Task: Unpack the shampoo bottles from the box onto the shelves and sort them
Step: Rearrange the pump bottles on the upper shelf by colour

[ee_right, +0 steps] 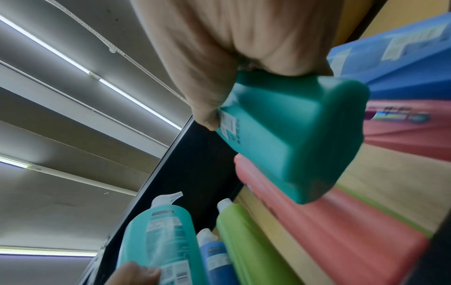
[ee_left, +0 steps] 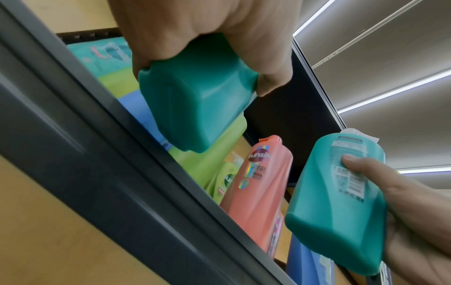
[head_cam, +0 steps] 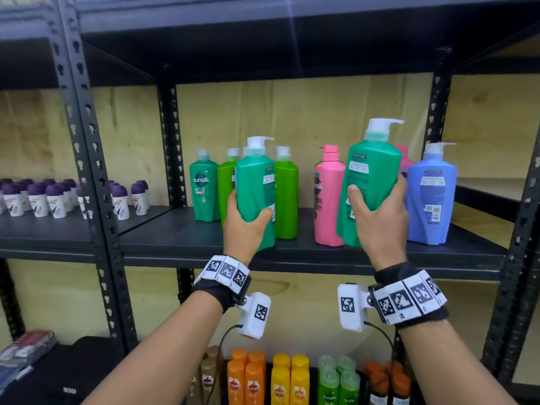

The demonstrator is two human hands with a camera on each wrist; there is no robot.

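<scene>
Each hand holds a teal-green pump shampoo bottle in front of the middle shelf [head_cam: 181, 238]. My left hand [head_cam: 244, 222] grips one green bottle [head_cam: 255, 182] low on its body, upright, just over the shelf's front. My right hand [head_cam: 377, 209] grips the other green bottle [head_cam: 371, 173], raised higher and tilted a little right. The left wrist view shows the left bottle's base [ee_left: 195, 108] above the shelf lip [ee_left: 102, 154]; the right wrist view shows the right bottle's base [ee_right: 300, 142]. On the shelf behind stand a teal bottle [head_cam: 204, 191], lime-green bottles [head_cam: 286, 197], pink bottles [head_cam: 328, 200] and a blue bottle [head_cam: 431, 197].
Small purple-capped roll-on bottles [head_cam: 55, 197] fill the left bay. The lower shelf holds orange [head_cam: 245, 378], yellow [head_cam: 289, 378] and green [head_cam: 339, 381] bottles. Black slotted uprights [head_cam: 87, 141] frame the bays. Bare shelf shows between the lime and pink bottles.
</scene>
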